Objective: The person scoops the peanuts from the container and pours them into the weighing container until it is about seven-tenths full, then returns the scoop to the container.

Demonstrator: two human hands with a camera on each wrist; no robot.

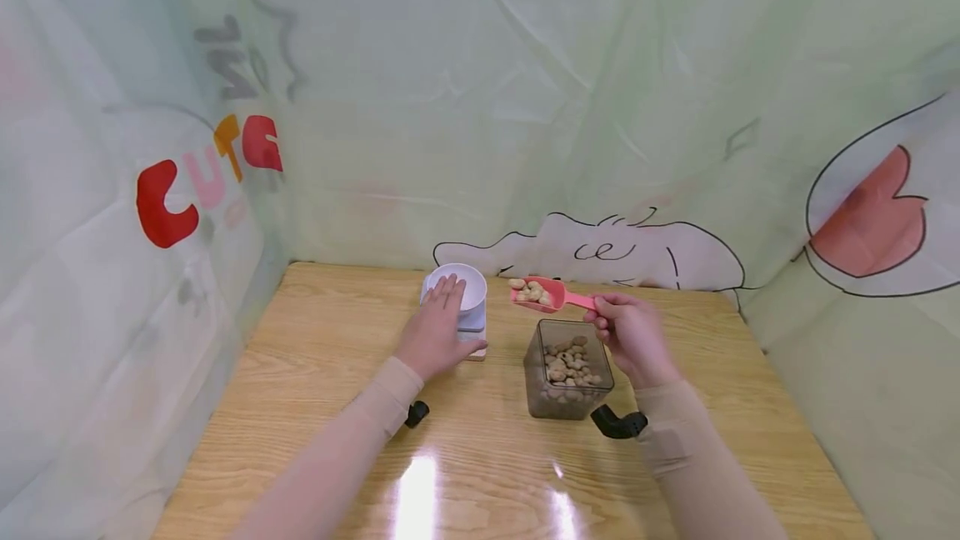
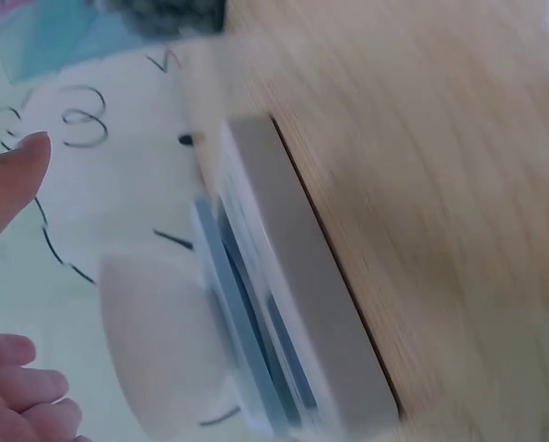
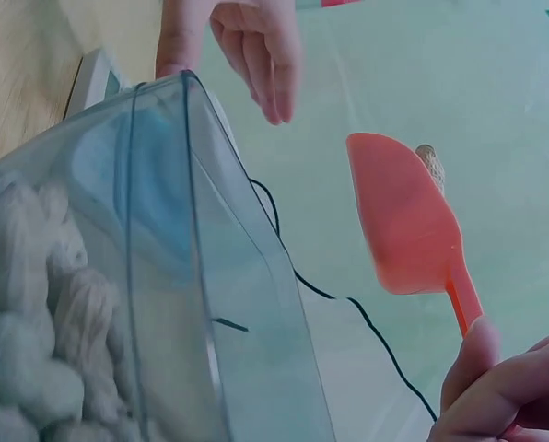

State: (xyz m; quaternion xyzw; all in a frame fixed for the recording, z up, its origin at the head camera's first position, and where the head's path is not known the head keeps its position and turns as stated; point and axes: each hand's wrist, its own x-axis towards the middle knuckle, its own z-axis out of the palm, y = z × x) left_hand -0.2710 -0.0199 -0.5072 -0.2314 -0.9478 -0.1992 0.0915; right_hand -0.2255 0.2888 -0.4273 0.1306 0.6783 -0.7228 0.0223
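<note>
My right hand (image 1: 633, 336) grips the handle of a pink scoop (image 1: 555, 294) with several peanuts (image 1: 534, 293) in it. The scoop is held above the back of a clear, smoky container (image 1: 534, 373) of unshelled peanuts (image 1: 573, 369). In the right wrist view the scoop (image 3: 403, 221) is seen from the side, a peanut (image 3: 429, 166) showing past its rim. My left hand (image 1: 435, 332) is held out by a white bowl (image 1: 474, 286), fingers extended and holding nothing. The bowl (image 2: 155, 341) sits on a kitchen scale (image 2: 293, 276); the left wrist view shows the fingers apart from it.
All of this stands on a wooden table (image 1: 322, 340). A printed curtain (image 1: 420, 107) hangs behind the table and at both sides. Black fittings (image 1: 618, 423) stick out by each wrist, the right one close to the container's front corner.
</note>
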